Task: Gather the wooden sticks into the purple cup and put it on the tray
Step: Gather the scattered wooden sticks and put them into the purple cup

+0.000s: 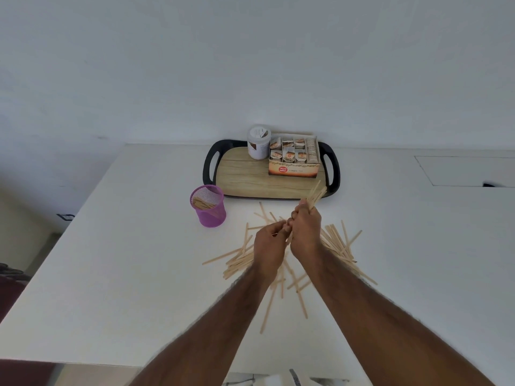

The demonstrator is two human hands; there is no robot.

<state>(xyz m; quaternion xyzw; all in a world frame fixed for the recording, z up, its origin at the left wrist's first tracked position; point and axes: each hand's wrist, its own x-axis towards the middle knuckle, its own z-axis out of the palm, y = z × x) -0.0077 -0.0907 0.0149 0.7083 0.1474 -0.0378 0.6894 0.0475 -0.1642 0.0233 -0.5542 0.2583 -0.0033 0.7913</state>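
A: White bench [139,274] against a pale wall [250,65]. At the back?
B: Black-handled tray [211,162] with a wood-grain floor, at the far edge, carrying a carton of sachets [294,169] and a white jar [259,142].
A: Nearer?
B: Scatter of loose sticks [237,257] on the bench, under both forearms. Upright purple cup [211,215] on the bench, just left of the tray's near corner, a few sticks inside.
A: Grip?
B: Closed grip of the right hand [305,229] round a bundle of sticks [316,195], tips fanning toward the tray. Touching it, the left hand [269,246], fingers curled, pinching the bundle's lower end.
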